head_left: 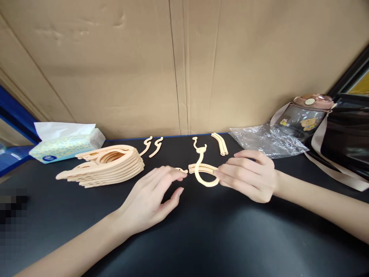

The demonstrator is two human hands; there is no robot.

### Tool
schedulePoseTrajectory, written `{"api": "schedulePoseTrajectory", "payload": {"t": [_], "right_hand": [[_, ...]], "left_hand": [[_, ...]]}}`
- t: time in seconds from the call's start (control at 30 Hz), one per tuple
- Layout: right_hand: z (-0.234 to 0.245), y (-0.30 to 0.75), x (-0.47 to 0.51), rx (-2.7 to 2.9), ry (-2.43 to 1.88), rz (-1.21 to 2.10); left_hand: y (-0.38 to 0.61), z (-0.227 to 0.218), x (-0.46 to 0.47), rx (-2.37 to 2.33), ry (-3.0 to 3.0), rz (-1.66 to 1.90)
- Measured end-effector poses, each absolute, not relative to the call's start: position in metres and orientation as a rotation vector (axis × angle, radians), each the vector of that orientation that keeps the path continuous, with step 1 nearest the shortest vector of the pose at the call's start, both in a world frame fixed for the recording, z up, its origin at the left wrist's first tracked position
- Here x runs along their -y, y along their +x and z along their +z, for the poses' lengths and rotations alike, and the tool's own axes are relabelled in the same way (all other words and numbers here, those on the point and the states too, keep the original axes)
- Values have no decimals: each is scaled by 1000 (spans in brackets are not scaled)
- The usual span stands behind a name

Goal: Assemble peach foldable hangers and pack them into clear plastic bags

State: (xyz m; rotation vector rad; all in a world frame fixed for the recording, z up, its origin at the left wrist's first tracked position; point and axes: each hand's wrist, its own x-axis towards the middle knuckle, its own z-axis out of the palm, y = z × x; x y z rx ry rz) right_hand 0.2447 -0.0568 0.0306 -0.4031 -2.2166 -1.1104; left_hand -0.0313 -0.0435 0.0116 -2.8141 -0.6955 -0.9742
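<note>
My right hand (249, 177) is closed, its fingertips pinching one end of a cream plastic hanger hook (198, 169). The hook curves down and round from a small joint at its top. Behind it lie short curved cream hanger arms (201, 168), partly hidden by the hook and fingers. My left hand (157, 194) has its thumb and fingers apart and holds nothing. Just beyond its fingertips, a small cream piece (181, 170) shows in part. A stack of cream folding hangers (115, 173) lies left of my left hand.
Two wavy cream pieces (156, 147) and more curved arms (220, 144) lie toward the back of the black table (201, 238). A tissue pack (69, 146) stands at left. Clear plastic wrap (268, 140) and a strapped bottle (305, 117) are at right. Cardboard (129, 69) rises behind.
</note>
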Motion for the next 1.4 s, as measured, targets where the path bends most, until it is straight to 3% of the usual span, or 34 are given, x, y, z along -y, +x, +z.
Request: {"api": "schedulePoseTrajectory", "payload": {"t": [0.37,1.4], "right_hand": [[21,238,56,2218,-284,-810],[7,232,56,2357,-241,-771]], "left_hand": [[-31,10,39,606,-2767,-860],[-27,12,41,447,-2852,-726]]}}
